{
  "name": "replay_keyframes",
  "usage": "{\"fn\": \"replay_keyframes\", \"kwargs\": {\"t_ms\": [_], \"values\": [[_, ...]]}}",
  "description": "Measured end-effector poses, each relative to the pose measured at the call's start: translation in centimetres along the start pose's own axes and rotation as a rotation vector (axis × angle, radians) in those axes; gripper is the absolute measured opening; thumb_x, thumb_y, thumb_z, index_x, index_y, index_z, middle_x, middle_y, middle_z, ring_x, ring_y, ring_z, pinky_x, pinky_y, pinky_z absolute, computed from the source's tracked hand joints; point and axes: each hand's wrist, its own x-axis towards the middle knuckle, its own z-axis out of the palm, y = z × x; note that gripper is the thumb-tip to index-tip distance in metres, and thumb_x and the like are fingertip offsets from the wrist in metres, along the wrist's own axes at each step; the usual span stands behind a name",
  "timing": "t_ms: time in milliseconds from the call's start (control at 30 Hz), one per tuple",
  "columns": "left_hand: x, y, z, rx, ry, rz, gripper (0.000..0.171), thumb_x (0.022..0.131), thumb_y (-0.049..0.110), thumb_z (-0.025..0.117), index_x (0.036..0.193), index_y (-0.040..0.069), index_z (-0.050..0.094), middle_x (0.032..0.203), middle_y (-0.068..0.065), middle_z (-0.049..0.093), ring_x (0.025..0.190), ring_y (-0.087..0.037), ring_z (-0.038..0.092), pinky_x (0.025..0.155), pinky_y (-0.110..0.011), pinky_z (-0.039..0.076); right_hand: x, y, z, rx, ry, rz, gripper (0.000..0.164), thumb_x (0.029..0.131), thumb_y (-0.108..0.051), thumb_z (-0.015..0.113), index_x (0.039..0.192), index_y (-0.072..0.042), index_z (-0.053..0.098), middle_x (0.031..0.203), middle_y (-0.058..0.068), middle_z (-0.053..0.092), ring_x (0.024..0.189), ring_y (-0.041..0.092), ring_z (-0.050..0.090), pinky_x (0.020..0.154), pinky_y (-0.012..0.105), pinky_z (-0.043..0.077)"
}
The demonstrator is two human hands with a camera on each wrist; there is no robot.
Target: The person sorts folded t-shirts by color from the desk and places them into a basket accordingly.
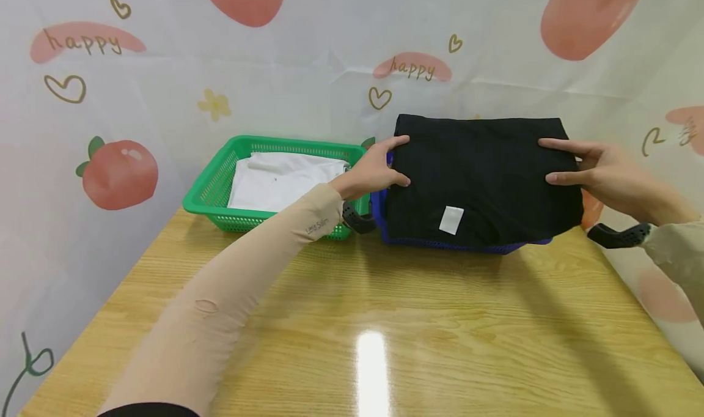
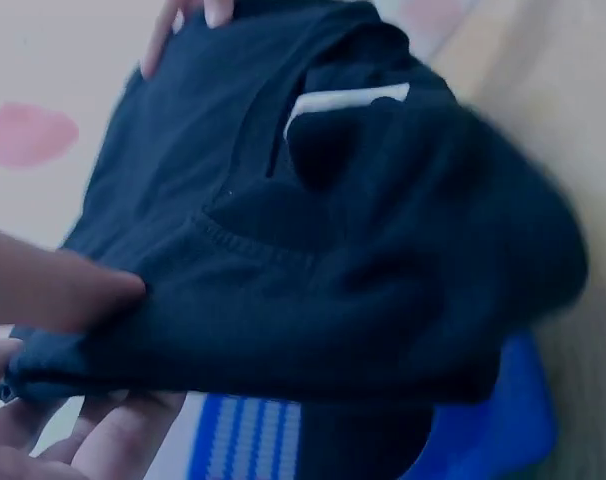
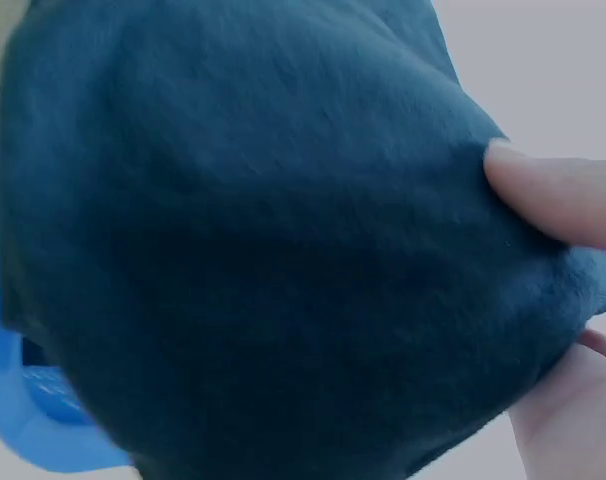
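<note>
A folded black shirt [image 1: 478, 172] hangs over the blue basket [image 1: 378, 212], covering most of it. On its front lower part is a small white label [image 1: 451, 220]. My left hand [image 1: 374, 169] pinches the shirt's left edge, thumb on the near face. At the opposite edge, my right hand [image 1: 610, 175] grips the cloth between thumb and fingers. The left wrist view shows the shirt's folded layers [image 2: 233, 330] and a stitched seam, with the blue basket [image 2: 518, 420] underneath. In the right wrist view the thumb [image 3: 558, 200] presses on the dark cloth.
A green basket [image 1: 269, 140] with a folded white cloth [image 1: 280, 175] in it stands left of the blue one, behind my left forearm. Both baskets are at the back of the wooden table [image 1: 308, 343], near a patterned wall covering [image 1: 297, 68].
</note>
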Motion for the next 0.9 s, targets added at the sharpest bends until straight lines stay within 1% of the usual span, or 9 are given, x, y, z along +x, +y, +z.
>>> {"fn": "replay_keyframes", "kwargs": {"t_ms": [100, 167, 233, 400, 500, 600, 667, 733, 900], "values": [[1.4, -1.1, -0.1, 0.067, 0.005, -0.051, 0.084, 0.088, -0.004, 0.071, 0.156, 0.017, 0.027, 0.158, -0.007, 0.024, 0.136, -0.025, 0.037, 0.095, -0.033, 0.045, 1.7, 0.3, 0.6, -0.07, 0.002, 0.036, 0.071, 0.091, -0.031, 0.073, 0.153, -0.034, 0.037, 0.076, 0.004, 0.053, 0.073, 0.013, 0.045, 0.064, 0.019, 0.04], [2.0, -1.7, 0.0, 0.135, -0.007, -0.083, 0.084, 0.088, -0.003, 0.071, 0.156, 0.016, 0.026, 0.158, -0.008, 0.025, 0.138, -0.026, 0.035, 0.096, -0.033, 0.045, 2.7, 0.8, 1.3, -0.076, -0.014, 0.052, 0.072, 0.09, -0.033, 0.073, 0.153, -0.03, 0.038, 0.114, 0.016, 0.062, 0.075, 0.004, 0.05, 0.059, 0.024, 0.041], [2.4, -2.1, 0.1, 0.205, -0.024, -0.1, 0.084, 0.088, -0.002, 0.071, 0.157, 0.014, 0.025, 0.157, -0.01, 0.028, 0.137, -0.027, 0.037, 0.096, -0.034, 0.045, 3.4, 1.3, 1.9, -0.065, -0.035, 0.064, 0.073, 0.091, -0.032, 0.073, 0.154, -0.025, 0.037, 0.151, 0.022, 0.035, 0.063, 0.004, 0.049, 0.05, 0.028, 0.039], [3.2, -2.4, 0.4, 0.322, -0.022, -0.093, 0.086, 0.087, -0.002, 0.072, 0.157, 0.011, 0.024, 0.154, -0.013, 0.033, 0.132, -0.028, 0.042, 0.095, -0.034, 0.045, 4.5, 2.1, 2.8, -0.05, -0.038, 0.083, 0.072, 0.092, -0.029, 0.072, 0.153, -0.015, 0.037, 0.157, 0.028, 0.014, 0.039, 0.013, 0.02, 0.037, 0.034, 0.028], [3.5, -2.5, 0.4, 0.367, -0.024, -0.106, 0.086, 0.087, -0.001, 0.072, 0.157, 0.011, 0.023, 0.155, -0.013, 0.032, 0.134, -0.028, 0.04, 0.097, -0.035, 0.044, 5.0, 2.3, 3.2, -0.075, -0.026, 0.076, 0.07, 0.093, -0.027, 0.071, 0.153, -0.013, 0.037, 0.156, 0.031, 0.011, 0.038, 0.017, 0.019, 0.037, 0.034, 0.028], [3.6, -2.4, 0.3, 0.42, -0.063, -0.135, 0.087, 0.089, 0.003, 0.072, 0.157, 0.008, 0.019, 0.158, -0.012, 0.026, 0.14, -0.028, 0.031, 0.104, -0.037, 0.038, 5.4, 2.3, 3.6, -0.1, -0.043, 0.075, 0.069, 0.094, -0.025, 0.07, 0.153, -0.011, 0.036, 0.157, 0.028, 0.011, 0.073, 0.029, 0.061, 0.056, 0.034, 0.048], [3.7, -2.4, 0.3, 0.476, -0.111, -0.159, 0.088, 0.091, 0.007, 0.071, 0.157, 0.004, 0.013, 0.16, -0.013, 0.019, 0.145, -0.028, 0.022, 0.11, -0.038, 0.031, 5.8, 2.4, 3.9, -0.118, -0.07, 0.066, 0.067, 0.095, -0.02, 0.069, 0.153, -0.008, 0.036, 0.158, 0.027, 0.012, 0.115, 0.041, 0.053, 0.069, 0.04, 0.05], [3.7, -2.4, 0.2, 0.52, -0.152, -0.166, 0.089, 0.092, 0.009, 0.07, 0.157, 0.001, 0.01, 0.161, -0.015, 0.015, 0.146, -0.028, 0.015, 0.113, -0.039, 0.025, 6.2, 2.6, 4.2, -0.145, -0.117, 0.058, 0.068, 0.095, -0.018, 0.068, 0.153, -0.005, 0.035, 0.158, 0.027, 0.01, 0.14, 0.047, 0.018, 0.094, 0.051, 0.045], [2.3, -1.5, 0.6, 0.571, -0.214, -0.103, 0.071, 0.098, 0.017, 0.063, 0.155, 0.002, 0.024, 0.158, -0.012, 0.026, 0.145, -0.026, 0.021, 0.112, -0.037, 0.027, 6.2, 2.6, 4.9, -0.221, -0.215, 0.05, 0.066, 0.098, -0.025, 0.064, 0.151, 0.002, 0.033, 0.154, 0.032, 0.019, 0.137, 0.052, 0.022, 0.102, 0.066, 0.028]]}}
